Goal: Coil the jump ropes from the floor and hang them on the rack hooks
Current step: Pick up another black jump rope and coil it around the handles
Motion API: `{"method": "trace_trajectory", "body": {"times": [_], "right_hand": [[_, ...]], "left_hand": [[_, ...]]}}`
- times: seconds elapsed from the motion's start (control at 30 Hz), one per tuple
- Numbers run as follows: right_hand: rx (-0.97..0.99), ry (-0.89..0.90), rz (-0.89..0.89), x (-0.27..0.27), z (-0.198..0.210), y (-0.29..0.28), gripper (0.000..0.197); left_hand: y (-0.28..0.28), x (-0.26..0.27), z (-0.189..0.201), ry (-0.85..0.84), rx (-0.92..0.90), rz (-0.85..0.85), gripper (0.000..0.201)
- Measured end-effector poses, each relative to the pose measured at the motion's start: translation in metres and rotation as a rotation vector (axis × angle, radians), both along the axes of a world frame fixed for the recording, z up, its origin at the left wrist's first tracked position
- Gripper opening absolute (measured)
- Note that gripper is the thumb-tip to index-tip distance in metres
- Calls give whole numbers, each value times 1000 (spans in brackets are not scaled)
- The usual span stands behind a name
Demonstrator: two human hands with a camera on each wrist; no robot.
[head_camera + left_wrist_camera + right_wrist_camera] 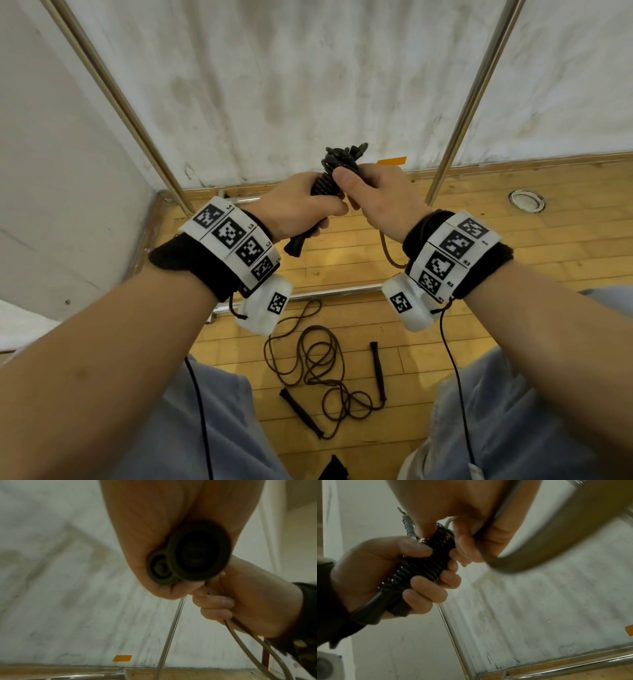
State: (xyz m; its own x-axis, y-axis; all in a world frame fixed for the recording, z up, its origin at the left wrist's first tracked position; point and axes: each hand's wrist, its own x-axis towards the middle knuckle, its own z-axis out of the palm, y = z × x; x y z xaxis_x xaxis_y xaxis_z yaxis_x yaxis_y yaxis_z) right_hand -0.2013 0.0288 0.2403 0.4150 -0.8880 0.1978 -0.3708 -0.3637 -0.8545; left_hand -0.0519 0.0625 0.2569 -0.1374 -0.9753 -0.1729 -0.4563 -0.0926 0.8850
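At chest height I hold a black jump rope [337, 161], its cord wound tightly round the two handles. My left hand [308, 202] grips the wound bundle [426, 562]; both handle ends [199, 550] stick out below its palm. At the bundle's top my right hand [370, 192] pinches the cord, and a loose tail [387, 250] hangs from it. The tail runs through the right hand's fingers [214, 601]. A second brown jump rope [322, 373] lies tangled on the floor between my legs, with its black handles [378, 370] beside it. No hooks are in view.
Two slanted metal rack poles [120, 106] [476, 92] rise against the white wall, with a base bar [335, 293] on the wooden floor. An orange tape strip [392, 161] marks the wall. A round floor fitting [526, 201] sits at the right.
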Motion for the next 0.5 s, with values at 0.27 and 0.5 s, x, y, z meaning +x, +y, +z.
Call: {"method": "trace_trajectory", "body": {"times": [0.27, 0.5], "right_hand": [[18, 41, -57, 2, 2, 1, 37], [159, -114, 44, -4, 3, -4, 36]], "left_hand": [[-1, -9, -2, -258, -215, 64, 19], [1, 0, 7, 275, 41, 17, 25]]}}
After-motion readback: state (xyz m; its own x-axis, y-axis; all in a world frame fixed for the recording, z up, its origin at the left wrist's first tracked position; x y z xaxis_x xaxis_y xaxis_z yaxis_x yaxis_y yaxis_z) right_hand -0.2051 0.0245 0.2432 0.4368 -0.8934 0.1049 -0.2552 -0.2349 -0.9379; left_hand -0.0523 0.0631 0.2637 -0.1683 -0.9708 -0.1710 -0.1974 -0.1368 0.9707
